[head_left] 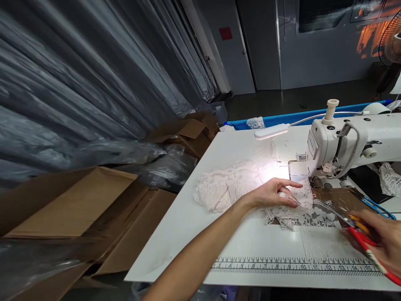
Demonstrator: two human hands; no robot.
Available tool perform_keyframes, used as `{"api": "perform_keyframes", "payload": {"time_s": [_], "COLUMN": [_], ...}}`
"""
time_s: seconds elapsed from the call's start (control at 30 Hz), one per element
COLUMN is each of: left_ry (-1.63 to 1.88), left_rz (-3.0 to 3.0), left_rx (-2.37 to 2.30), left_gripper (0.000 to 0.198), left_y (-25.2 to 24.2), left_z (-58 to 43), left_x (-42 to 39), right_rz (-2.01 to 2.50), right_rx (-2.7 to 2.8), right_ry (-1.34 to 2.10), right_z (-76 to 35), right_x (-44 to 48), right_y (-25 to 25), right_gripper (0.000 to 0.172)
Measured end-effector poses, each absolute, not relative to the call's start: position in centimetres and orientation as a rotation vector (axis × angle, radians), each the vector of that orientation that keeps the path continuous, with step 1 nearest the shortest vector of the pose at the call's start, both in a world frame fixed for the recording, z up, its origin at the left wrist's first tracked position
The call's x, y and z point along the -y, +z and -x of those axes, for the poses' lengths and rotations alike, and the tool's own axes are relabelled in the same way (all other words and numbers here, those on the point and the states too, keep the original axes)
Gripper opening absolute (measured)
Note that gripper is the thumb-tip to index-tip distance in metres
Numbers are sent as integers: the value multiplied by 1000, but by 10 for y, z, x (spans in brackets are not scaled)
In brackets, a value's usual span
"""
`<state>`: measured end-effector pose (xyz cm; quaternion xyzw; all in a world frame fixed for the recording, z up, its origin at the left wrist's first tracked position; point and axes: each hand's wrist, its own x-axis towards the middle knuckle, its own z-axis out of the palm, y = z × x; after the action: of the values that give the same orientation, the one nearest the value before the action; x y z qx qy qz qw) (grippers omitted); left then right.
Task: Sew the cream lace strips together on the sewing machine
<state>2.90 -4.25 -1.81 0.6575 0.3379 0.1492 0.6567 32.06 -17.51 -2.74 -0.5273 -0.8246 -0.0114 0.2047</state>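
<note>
A strip of white lace (308,215) is shown lying on the white table (188,217), toward its right edge, with one end tucked under the foot of a sewing machine (344,140). The lace is pinned flat by the left hand (274,193), whose grip is spread, the fingers stretched out along the cloth just short of the needle. A pair of red-handled scissors (363,241) is held in the right hand (388,238) near the table's near right corner. That grip is closed around the handles, and the blades are pointed at the lace, their tips close above it. Whether the blades are parted cannot be told.

The lace is judged to be light, limp and openwork, easily stretched or snagged. It would best be held down with flat fingers close to where it is worked, or lifted by its scalloped edge rather than by a single thread. More of the same cloth is heaped in a soft, crumpled pile (224,190) toward the middle of the table, just beyond the left wrist, lit by a slim lamp (271,131) on a bendable neck. A ruler (294,265) is printed along the table's near edge. Flattened cardboard boxes (72,209) and grey plastic sheeting (78,75) are seen beyond the left edge.
</note>
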Motion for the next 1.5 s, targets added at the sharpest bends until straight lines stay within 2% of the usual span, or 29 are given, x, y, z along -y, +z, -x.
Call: {"api": "perform_keyframes", "payload": {"time_s": [0.13, 0.2, 0.63, 0.73, 0.93, 1.03, 1.13, 1.23, 1.33, 1.4, 1.5], "left_ry": [348, 353, 387, 377, 381, 382, 362, 339, 314, 275, 286], "left_rz": [-1494, -1483, -1458, -1459, -1468, -1444, -1524, -1791, -2126, -2392, -2724], "left_rx": [-742, -732, -739, -749, -750, -731, -751, -776, -830, -1021, -1377], "left_gripper": [68, 71, 78, 81, 83, 86, 90, 70, 47, 40, 36], "left_y": [-20, -22, -31, -28, -27, -28, -23, -9, 12, 26, 39], "left_z": [-27, -26, -26, -26, -26, -26, -23, -17, -14, -19, -35], "left_x": [42, 41, 39, 39, 39, 38, 40, 41, 28, 11, -19], "right_rz": [1397, 1397, 1379, 1364, 1445, 1424, 1406, 1548, 1776, 1810, 1811], "right_rx": [2490, 2541, 2644, 2613, 2516, 2499, 2469, 2344, 2184, 2148, 2144], "right_ry": [-287, -341, -64, -31, 123, 29, 40, 3, 45, 107, 136], "right_z": [-276, -265, -255, -255, -246, -245, -268, -324, -389, -421, -440], "right_x": [140, 132, 124, 126, 130, 136, 148, 163, 175, 181, 186], "right_y": [-16, -13, -9, -12, -15, -9, -6, -16, -31, -37, -41], "right_gripper": [43, 43, 25, 27, 47, 44, 34, 25, 32, 36, 32]}}
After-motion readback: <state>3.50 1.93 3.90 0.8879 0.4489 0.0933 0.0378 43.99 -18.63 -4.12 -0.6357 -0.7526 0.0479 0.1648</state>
